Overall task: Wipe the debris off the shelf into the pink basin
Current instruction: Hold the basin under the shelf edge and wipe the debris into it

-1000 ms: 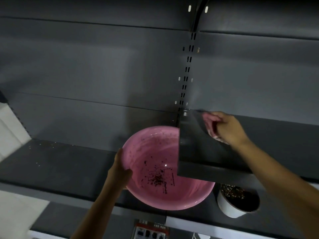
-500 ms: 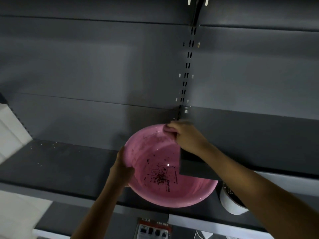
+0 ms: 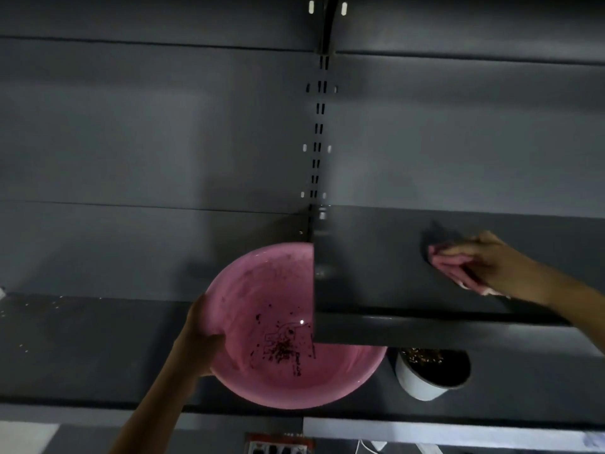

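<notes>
The pink basin (image 3: 262,309) hangs tilted beside the left end of a dark grey shelf (image 3: 370,273), its right part hidden behind the shelf edge. Dark crumbs lie in its bottom. My left hand (image 3: 203,335) grips the basin's left rim, thumb inside. On the shelf top, my right hand (image 3: 487,260) presses a folded pink cloth (image 3: 442,260) flat, well to the right of the shelf's left end. I see no debris on the shelf surface around the cloth.
A lower shelf (image 3: 82,339) at left carries scattered light crumbs. A white bowl (image 3: 422,378) holding dark bits sits under the upper shelf at right. A slotted upright (image 3: 317,142) runs up the grey back panel.
My right hand moved with the cloth from the shelf's left edge over the basin back to the right along the shelf top. The basin stays held in place.
</notes>
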{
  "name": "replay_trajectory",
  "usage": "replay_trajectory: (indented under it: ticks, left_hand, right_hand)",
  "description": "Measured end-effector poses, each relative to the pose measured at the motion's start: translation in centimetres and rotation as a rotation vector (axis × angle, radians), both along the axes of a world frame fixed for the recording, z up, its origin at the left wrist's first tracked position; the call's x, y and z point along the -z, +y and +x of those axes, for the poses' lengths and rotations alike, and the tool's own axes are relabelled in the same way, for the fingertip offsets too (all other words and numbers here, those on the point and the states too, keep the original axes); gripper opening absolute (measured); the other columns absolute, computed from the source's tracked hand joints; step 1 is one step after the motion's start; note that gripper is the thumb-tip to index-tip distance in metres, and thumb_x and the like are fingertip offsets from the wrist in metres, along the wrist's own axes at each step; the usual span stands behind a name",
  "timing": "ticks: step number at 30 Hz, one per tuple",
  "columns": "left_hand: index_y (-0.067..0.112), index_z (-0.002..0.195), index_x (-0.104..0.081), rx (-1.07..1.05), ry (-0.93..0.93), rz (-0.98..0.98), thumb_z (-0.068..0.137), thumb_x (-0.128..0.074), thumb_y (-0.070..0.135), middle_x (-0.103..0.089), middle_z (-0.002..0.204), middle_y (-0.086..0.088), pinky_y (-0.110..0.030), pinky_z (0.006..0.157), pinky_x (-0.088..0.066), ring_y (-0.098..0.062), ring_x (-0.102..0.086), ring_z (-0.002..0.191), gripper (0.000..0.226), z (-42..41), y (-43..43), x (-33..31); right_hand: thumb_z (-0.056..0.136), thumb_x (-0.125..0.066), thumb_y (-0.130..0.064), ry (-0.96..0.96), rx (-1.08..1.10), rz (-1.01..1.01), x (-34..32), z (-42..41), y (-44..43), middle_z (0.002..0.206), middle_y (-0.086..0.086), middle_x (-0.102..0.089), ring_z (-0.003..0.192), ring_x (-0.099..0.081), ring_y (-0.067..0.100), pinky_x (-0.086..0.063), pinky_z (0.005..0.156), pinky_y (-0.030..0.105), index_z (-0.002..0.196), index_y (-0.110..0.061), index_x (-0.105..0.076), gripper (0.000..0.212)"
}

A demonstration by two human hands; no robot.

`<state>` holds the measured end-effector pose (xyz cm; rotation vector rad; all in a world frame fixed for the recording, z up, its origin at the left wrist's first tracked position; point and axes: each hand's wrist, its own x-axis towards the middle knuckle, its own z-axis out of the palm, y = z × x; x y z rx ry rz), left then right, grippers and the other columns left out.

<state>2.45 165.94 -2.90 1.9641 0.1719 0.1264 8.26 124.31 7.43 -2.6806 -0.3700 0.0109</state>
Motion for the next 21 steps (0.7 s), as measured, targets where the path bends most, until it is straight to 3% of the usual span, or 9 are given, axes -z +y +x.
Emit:
replay_trajectory:
  ticks: [2, 3, 4, 6, 8, 11, 14, 17, 21]
  left_hand:
    - [0.034, 0.073, -0.045, 0.016, 0.005, -0.039, 0.076, -0.055, -0.018, -0.059, 0.058, 0.004, -0.013, 0.038, -0.047, -0.005, -0.062, 0.052, 0.054, 0.2, -0.4, -0.2]
    - [0.034, 0.074, -0.045, 0.031, 0.006, -0.057, 0.075, -0.055, -0.019, -0.062, 0.057, 0.005, -0.013, 0.037, -0.047, 0.003, -0.062, 0.053, 0.054, 0.4, -0.6, -0.2]
    - [0.033, 0.076, -0.047, 0.043, 0.010, -0.066, 0.074, -0.055, -0.020, -0.063, 0.061, 0.006, -0.013, 0.038, -0.047, 0.008, -0.061, 0.056, 0.054, 0.5, -0.7, -0.1]
    - [0.028, 0.094, -0.051, 0.037, 0.056, -0.105, 0.074, -0.054, -0.020, -0.058, 0.082, 0.007, -0.018, 0.042, -0.050, -0.001, -0.063, 0.068, 0.052, 0.8, -0.7, 0.3]
    - [0.030, 0.122, -0.042, 0.007, 0.149, -0.174, 0.076, -0.050, -0.019, -0.051, 0.103, 0.003, -0.029, 0.054, -0.054, -0.014, -0.058, 0.088, 0.067, 1.0, -0.5, 0.9]
    - [0.031, 0.134, -0.035, -0.013, 0.172, -0.182, 0.076, -0.047, -0.019, -0.046, 0.116, -0.003, -0.038, 0.063, -0.056, -0.028, -0.052, 0.104, 0.077, 1.0, -0.3, 1.6]
    - [0.032, 0.126, -0.036, 0.012, 0.120, -0.174, 0.077, -0.048, -0.018, -0.049, 0.108, 0.001, -0.034, 0.060, -0.054, -0.023, -0.055, 0.095, 0.071, 0.8, -0.5, 1.9]
    - [0.026, 0.111, -0.046, 0.015, 0.057, -0.222, 0.075, -0.048, -0.023, -0.056, 0.102, -0.003, -0.026, 0.057, -0.053, -0.019, -0.058, 0.089, 0.061, 0.6, -0.8, 2.0]
    - [0.031, 0.086, -0.052, 0.034, -0.075, -0.197, 0.063, -0.061, -0.019, -0.070, 0.075, 0.004, -0.017, 0.052, -0.052, -0.003, -0.064, 0.073, 0.055, 0.3, -1.7, 2.6]
  right_hand:
    - [0.079, -0.063, 0.008, 0.123, -0.047, 0.042, 0.3, -1.6, -2.1, 0.109, 0.006, -0.065, 0.095, -0.065, 0.029, -0.051, 0.091, 0.045, 0.099, -0.045, -0.067, 0.057]
    - [0.077, -0.068, 0.003, 0.158, -0.073, 0.062, 0.3, -2.3, -2.3, 0.106, 0.000, -0.065, 0.092, -0.066, 0.020, -0.052, 0.089, 0.037, 0.095, -0.049, -0.067, 0.055]
    - [0.075, -0.071, 0.000, 0.157, -0.128, 0.073, 0.3, -2.6, -1.9, 0.102, -0.007, -0.064, 0.092, -0.064, 0.013, -0.050, 0.087, 0.025, 0.094, -0.051, -0.067, 0.054]
    - [0.076, -0.071, -0.002, 0.139, -0.240, 0.057, 0.0, -3.0, 0.3, 0.101, -0.013, -0.059, 0.096, -0.059, 0.006, -0.045, 0.081, 0.011, 0.097, -0.050, -0.066, 0.053]
    - [0.076, -0.066, 0.000, 0.145, -0.343, 0.087, -0.5, -3.1, 3.7, 0.097, -0.012, -0.058, 0.093, -0.059, 0.006, -0.048, 0.081, 0.017, 0.102, -0.045, -0.067, 0.052]
    - [0.073, -0.057, 0.009, 0.079, -0.505, 0.057, -0.9, -2.4, 9.4, 0.098, -0.019, -0.052, 0.092, -0.055, -0.005, -0.046, 0.084, 0.015, 0.107, -0.029, -0.068, 0.052]
    - [0.074, -0.050, 0.012, 0.086, -0.588, 0.049, -0.4, -1.7, 15.5, 0.097, -0.026, -0.045, 0.087, -0.051, -0.016, -0.044, 0.077, 0.007, 0.111, -0.019, -0.066, 0.050]
    - [0.080, -0.054, 0.001, 0.041, -0.608, 0.040, 0.4, -1.1, 19.9, 0.105, -0.008, -0.051, 0.087, -0.052, 0.001, -0.048, 0.072, 0.016, 0.112, -0.022, -0.064, 0.041]
    - [0.087, -0.053, -0.011, -0.017, -0.531, 0.076, 1.4, -0.4, 22.4, 0.113, 0.000, -0.052, 0.092, -0.051, 0.008, -0.043, 0.076, 0.021, 0.115, -0.027, -0.062, 0.033]
